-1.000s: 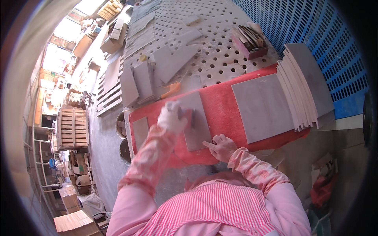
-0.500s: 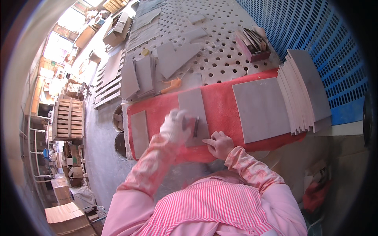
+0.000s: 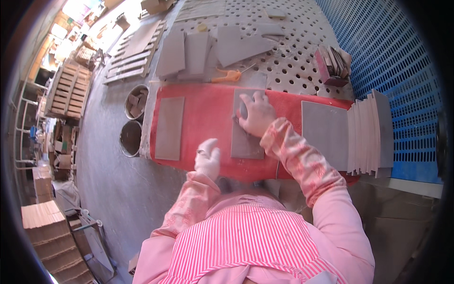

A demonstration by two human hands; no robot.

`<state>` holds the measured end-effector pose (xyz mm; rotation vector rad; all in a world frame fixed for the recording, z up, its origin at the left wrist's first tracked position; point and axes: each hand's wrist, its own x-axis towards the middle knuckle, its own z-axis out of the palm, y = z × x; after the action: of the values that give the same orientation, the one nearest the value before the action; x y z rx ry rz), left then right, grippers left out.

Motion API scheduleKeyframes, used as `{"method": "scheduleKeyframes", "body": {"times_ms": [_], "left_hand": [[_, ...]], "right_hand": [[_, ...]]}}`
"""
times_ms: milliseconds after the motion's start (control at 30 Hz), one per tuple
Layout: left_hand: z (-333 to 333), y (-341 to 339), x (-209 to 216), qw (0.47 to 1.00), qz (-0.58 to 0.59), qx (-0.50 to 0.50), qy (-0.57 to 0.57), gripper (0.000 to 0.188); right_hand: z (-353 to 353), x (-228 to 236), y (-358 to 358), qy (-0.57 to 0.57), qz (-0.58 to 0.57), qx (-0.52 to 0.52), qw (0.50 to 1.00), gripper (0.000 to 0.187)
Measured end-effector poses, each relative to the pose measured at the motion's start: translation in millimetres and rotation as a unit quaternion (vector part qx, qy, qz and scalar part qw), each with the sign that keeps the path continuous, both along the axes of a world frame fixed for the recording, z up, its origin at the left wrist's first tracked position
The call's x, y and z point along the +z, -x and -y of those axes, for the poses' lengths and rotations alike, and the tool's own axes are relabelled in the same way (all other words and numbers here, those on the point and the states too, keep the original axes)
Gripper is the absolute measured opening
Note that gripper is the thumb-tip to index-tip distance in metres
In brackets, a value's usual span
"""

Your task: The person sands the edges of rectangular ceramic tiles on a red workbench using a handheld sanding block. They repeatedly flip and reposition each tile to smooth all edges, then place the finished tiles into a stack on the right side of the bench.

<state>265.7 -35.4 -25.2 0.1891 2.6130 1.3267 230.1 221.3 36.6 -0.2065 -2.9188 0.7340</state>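
Head view: right hand (image 3: 257, 113) is resting over the far half of the middle tile (image 3: 248, 147), thumb and fingers spreading and curving about a small dark block (image 3: 243, 110). Can't tell whether it's gripping the block or just pressing on it; the hand is covering part of it.

Left hand (image 3: 208, 159), in a white glove, is hovering by the near edge of the red cloth (image 3: 208, 106), apart from the tile, fingers loosely bent, palm partly open.

Middle tile is lying flat on the cloth, long side running away from the person. A narrow tile (image 3: 170, 128) is lying flat near the cloth's left end. A wider tile (image 3: 324, 135) is lying on the right, its right edge meeting a row of tiles (image 3: 369, 135), which is leaning along the blue crate (image 3: 402, 71).

Beyond the cloth, an orange-handled tool (image 3: 228, 75) is lying near its far edge. More grey tiles (image 3: 194, 56) are lying on the holed table (image 3: 298, 52), a yellow lid (image 3: 203, 28) sitting just behind them. A pinkish box (image 3: 328, 71) is holding thin pieces, far right. Two buckets (image 3: 128, 137) are standing on the floor, left of the table.
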Motion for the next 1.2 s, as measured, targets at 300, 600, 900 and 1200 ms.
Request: {"method": "scheduleKeyframes", "body": {"times_ms": [300,600,900,1200], "left_hand": [[-24,128,5,0.98,-0.091,-0.162,0.072,0.041],[-118,178,11,0.866,-0.031,-0.403,0.295,0.068],[-141,217,3,0.83,-0.092,-0.466,0.292,0.072],[-123,194,-17,0.901,-0.031,-0.421,0.101,0.052]], "right_hand": [[64,18,-49,-0.009,0.075,0.244,0.967,0.061],[16,37,-109,-0.049,0.124,0.138,0.981,0.053],[59,22,-34,-0.042,0.077,0.145,0.986,0.049],[79,32,-85,-0.035,0.117,0.128,0.984,0.049]]}}
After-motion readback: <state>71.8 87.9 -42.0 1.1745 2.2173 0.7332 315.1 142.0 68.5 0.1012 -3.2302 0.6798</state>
